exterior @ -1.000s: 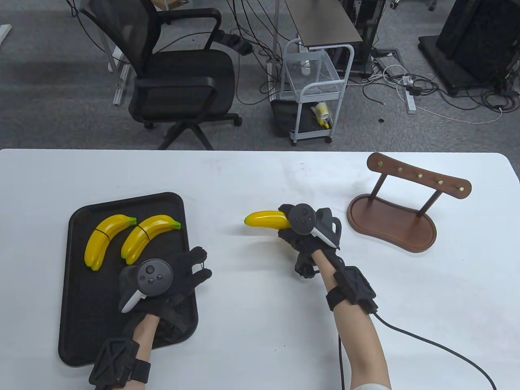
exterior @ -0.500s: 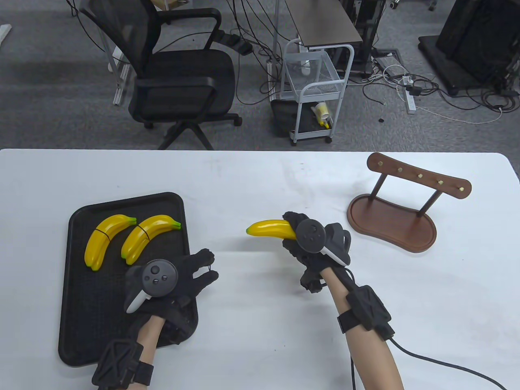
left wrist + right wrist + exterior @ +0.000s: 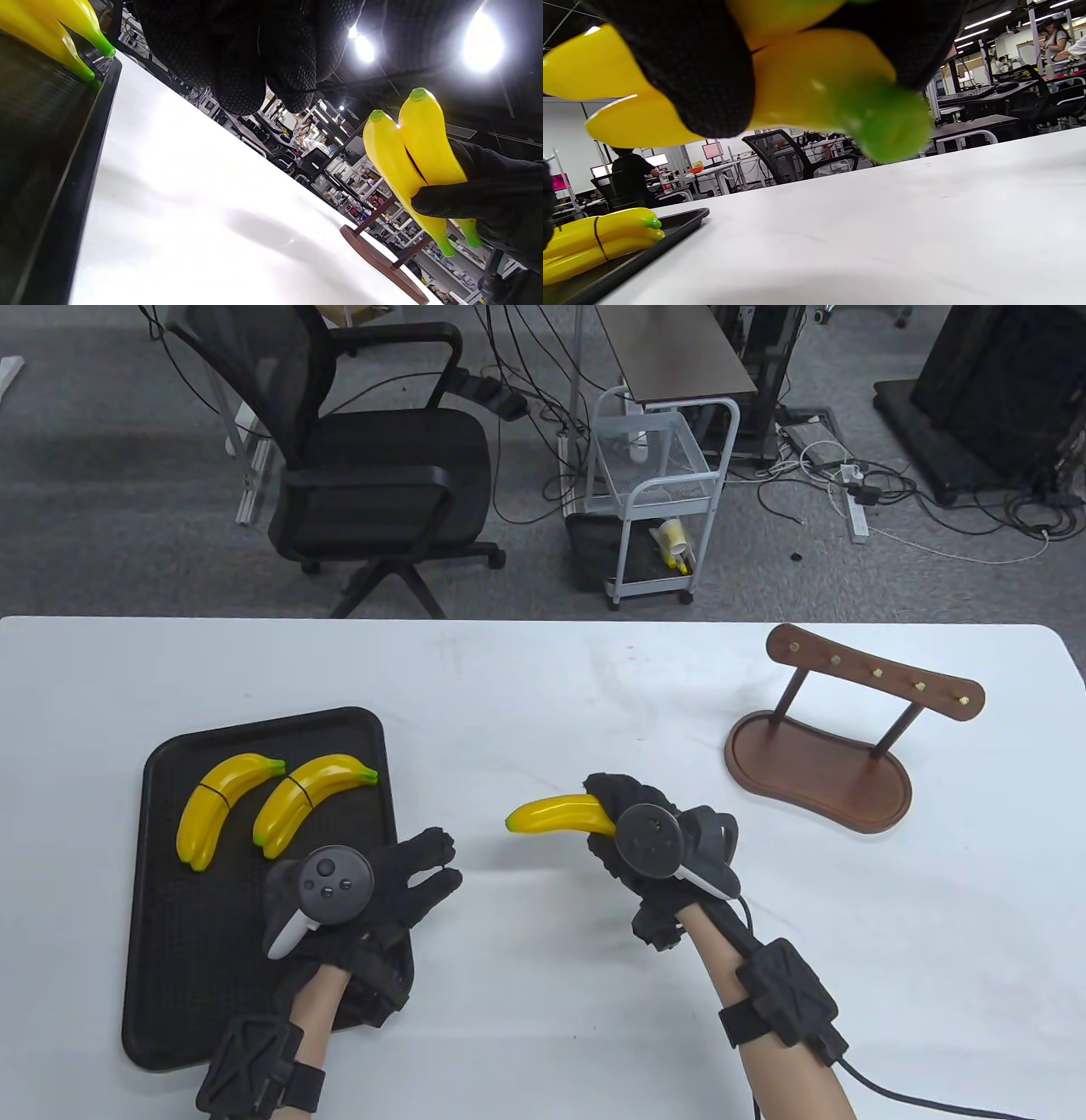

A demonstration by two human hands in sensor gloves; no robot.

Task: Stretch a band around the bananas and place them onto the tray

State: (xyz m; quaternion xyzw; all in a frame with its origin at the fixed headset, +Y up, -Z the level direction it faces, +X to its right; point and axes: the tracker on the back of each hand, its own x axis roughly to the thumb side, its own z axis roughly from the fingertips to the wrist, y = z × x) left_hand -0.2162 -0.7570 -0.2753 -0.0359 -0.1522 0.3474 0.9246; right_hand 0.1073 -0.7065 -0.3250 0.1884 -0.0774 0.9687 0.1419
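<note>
Aloft, right hand [image 3: 632,836] gripping bananas [image 3: 556,813], long axis leftward

A wooden rack [image 3: 848,738] stands on the white table [image 3: 543,670]; behind it, an office chair [image 3: 373,466] and a white cart [image 3: 657,500].

I hold a pair of yellow bananas [image 3: 551,813] with green tips up off the table in my right hand [image 3: 632,831], to the right of the black tray [image 3: 161,950], with their far ends pointing toward it. On the tray lie two more pairs of yellow bananas, one pair [image 3: 222,804] by its left side and one pair [image 3: 307,801] just to the right, each with a thin dark band around its middle. My left hand [image 3: 373,886] pinches a thin dark band [image 3: 335,87] at the tray's right edge.
</note>
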